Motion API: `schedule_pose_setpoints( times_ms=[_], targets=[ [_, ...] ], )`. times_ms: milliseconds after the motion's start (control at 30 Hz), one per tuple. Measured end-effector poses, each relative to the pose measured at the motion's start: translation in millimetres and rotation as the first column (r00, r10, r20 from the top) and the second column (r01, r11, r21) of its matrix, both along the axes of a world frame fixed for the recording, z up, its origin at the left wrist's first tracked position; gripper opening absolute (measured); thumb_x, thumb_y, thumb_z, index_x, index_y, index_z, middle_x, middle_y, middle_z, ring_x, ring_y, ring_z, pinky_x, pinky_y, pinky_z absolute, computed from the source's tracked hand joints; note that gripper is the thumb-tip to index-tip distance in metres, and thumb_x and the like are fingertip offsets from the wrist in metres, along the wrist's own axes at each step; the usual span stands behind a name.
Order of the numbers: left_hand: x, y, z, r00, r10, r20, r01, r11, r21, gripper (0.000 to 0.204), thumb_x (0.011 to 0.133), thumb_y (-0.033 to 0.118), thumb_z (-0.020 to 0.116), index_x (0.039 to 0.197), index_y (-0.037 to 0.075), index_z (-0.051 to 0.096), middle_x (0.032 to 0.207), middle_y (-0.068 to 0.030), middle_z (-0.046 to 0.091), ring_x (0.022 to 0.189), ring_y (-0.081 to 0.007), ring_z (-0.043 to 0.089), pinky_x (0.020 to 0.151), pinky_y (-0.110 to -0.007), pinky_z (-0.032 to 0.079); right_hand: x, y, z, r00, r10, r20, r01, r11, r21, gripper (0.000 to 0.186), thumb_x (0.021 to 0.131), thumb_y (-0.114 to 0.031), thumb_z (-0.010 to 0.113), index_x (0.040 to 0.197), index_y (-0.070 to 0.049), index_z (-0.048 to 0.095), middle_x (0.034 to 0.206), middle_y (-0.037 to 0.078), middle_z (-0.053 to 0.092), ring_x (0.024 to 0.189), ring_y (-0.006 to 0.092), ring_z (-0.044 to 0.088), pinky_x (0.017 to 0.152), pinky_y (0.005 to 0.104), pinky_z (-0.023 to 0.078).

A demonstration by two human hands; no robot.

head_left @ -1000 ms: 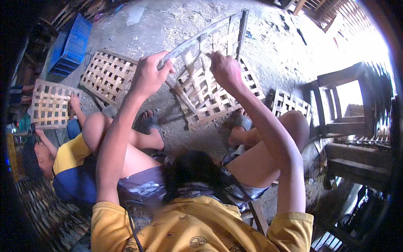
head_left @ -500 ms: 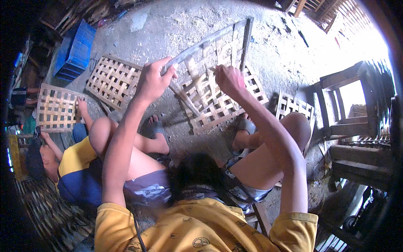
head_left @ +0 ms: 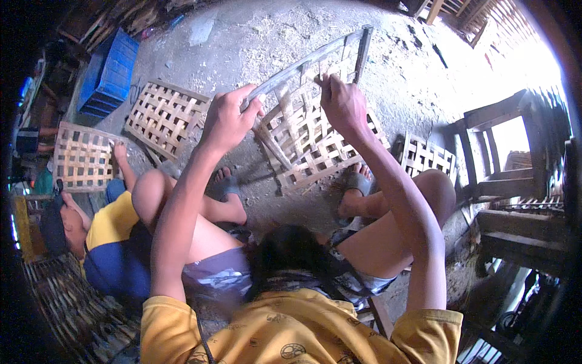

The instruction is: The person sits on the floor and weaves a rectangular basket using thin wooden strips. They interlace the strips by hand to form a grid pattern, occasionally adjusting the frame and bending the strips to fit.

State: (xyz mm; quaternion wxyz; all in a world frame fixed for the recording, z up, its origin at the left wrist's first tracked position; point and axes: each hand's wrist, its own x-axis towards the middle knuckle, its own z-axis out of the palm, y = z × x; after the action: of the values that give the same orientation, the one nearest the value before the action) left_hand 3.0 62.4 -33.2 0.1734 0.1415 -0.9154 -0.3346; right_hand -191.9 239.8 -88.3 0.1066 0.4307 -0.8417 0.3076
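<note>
My left hand [head_left: 230,118] is closed round the near left corner of a wooden frame [head_left: 303,60], which stands tilted before me. A few pale woven strips span its inside. My right hand [head_left: 344,104] is closed above the middle of the frame, fingers pinched on a thin bamboo strip whose short tip shows beyond them; the rest of it is hidden. Below the frame, between my feet, a woven lattice panel [head_left: 315,176] of pale strips lies on the ground, partly covered by the frame and my right hand.
Another lattice panel [head_left: 163,118] lies at the left, near a blue crate [head_left: 109,71]. A person in yellow and blue [head_left: 115,227] sits at my left, holding a lattice panel [head_left: 85,158]. One more panel [head_left: 426,155] is beside my right knee. Wooden frames [head_left: 503,176] stand at the right.
My right hand has moved up and slightly right across the frame. My left hand and the frame have shifted a little to the right, the left hand still gripping the corner.
</note>
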Motion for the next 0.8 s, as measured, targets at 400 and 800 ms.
schedule_pose_setpoints(
  times_ms=[400,800],
  targets=[
    [-11,3,8,1.0,-0.003,-0.021,0.003,1.0,-0.005,0.026,0.102,0.023,0.062,0.091,0.001,0.072,0.078,-0.0105,0.073,0.074,-0.0233,0.071,0.073,-0.038,0.052,-6,0,4,0.999,-0.034,0.029,0.031,0.994,0.109,0.039,0.107,-0.031,0.051,0.079,-0.006,0.062,0.051,0.013,0.055,0.043,0.0296,0.058,0.041,0.0454,0.045],
    [-16,11,4,1.0,-0.004,-0.024,0.005,0.999,0.045,0.025,0.102,0.021,0.062,0.098,-0.001,0.073,0.079,-0.0087,0.076,0.079,-0.023,0.073,0.077,-0.037,0.053,-12,3,-33,0.959,-0.117,0.258,0.015,0.931,0.366,0.041,0.108,-0.031,0.046,0.084,-0.004,0.065,0.057,0.021,0.059,0.052,0.0368,0.064,0.052,0.0523,0.051]
  ],
)
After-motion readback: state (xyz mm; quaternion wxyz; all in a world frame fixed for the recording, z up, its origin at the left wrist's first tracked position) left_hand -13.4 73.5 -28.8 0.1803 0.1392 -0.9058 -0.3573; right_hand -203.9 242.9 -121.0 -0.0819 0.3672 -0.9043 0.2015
